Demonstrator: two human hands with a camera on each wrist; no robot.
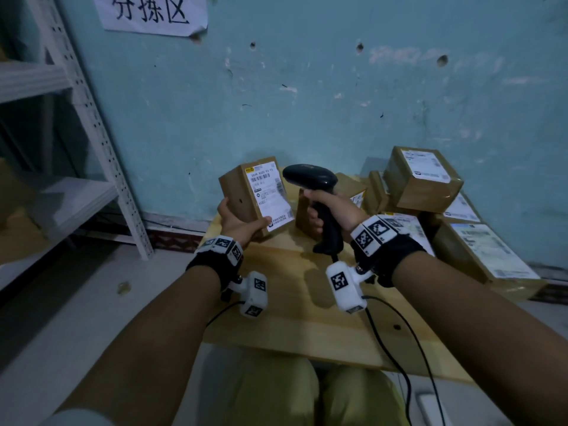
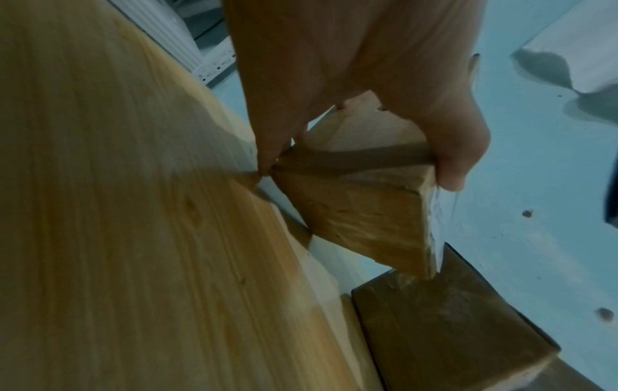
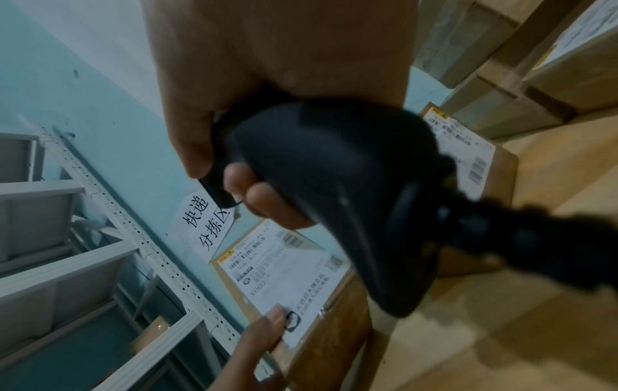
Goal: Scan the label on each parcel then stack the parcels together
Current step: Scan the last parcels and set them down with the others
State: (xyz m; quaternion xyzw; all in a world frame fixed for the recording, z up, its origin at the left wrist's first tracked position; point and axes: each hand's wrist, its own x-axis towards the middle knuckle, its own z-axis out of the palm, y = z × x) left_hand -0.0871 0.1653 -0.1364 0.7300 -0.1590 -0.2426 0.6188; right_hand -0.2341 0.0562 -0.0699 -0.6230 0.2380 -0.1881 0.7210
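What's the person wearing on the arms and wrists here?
Forearms are bare; a pale sleeve edge shows at the lower left. Each wrist has a black band carrying white blocks printed with black square markers. A white camera pod, also marked, hangs below the left wrist and another pod below the right. A thin black cable leaves each pod. Both hands are bare, no gloves.

Held parcel (image 1: pixel 255 195) left of scanner (image 1: pixel 316 192)

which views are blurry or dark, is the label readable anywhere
Head view: dim but mostly sharp, the label on the held parcel partly legible. Left wrist view: dark, soft, the label seen only edge-on. Right wrist view: the scanner is blurred, while the label shows "X002".
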